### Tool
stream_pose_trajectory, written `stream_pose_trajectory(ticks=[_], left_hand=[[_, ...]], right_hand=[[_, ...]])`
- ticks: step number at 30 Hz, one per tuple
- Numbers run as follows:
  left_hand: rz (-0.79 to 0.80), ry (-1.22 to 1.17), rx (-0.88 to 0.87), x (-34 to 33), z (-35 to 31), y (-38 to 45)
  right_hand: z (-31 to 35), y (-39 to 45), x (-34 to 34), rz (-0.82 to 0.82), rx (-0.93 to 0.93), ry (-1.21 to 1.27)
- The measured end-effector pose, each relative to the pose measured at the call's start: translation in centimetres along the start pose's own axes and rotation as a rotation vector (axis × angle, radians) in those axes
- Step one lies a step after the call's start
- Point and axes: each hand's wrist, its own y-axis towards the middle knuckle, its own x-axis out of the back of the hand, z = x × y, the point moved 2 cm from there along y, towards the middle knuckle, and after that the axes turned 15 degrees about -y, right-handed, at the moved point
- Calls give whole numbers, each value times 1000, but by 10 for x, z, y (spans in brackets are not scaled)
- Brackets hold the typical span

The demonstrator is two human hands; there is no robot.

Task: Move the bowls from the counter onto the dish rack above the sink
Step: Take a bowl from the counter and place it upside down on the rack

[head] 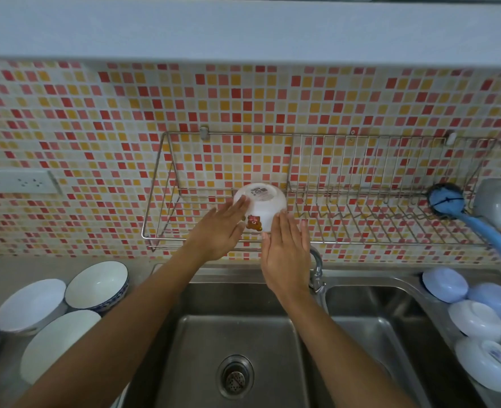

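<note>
White bowl [261,207] is seen upside down on the wire dish rack [317,198], left section, just left of the plate slots. A round label is carried on its base; print too small to be read. A brown bear sticker is seen on its side wall, at 6 o'clock.

Left hand [218,231]: fingers flat and extended, laid against the bowl's wall at 8 o'clock, not curled round it. Right hand [286,254]: fingers straight and together, fingertips touching the bowl at 4 o'clock. Bowl is lightly pressed between the two open palms; no clamped grip. Both forearms are stretched up over the sink [234,348].

Table at 8 o'clock: stack of white plates and a blue-rimmed bowl [97,285]. Table at 4 o'clock: several pale bowls [475,319] inverted, one with a blue mark, unreadable. Blue brush [464,214] is hung off the rack's right end.
</note>
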Motion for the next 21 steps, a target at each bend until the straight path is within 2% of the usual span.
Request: stream_pose_trajectory(ticks=[7, 9, 15, 21], left_hand=[[102, -23, 38, -1, 4, 7], [67, 6, 35, -3, 2, 7], [-168, 91, 21, -6, -2, -21], [-222, 64, 10, -20, 18, -78]], right_hand=[[0, -4, 2, 12, -4, 44], [-1, -5, 2, 21, -11, 35], [4, -11, 4, 49, -29, 45], [33, -65, -2, 88, -21, 244]])
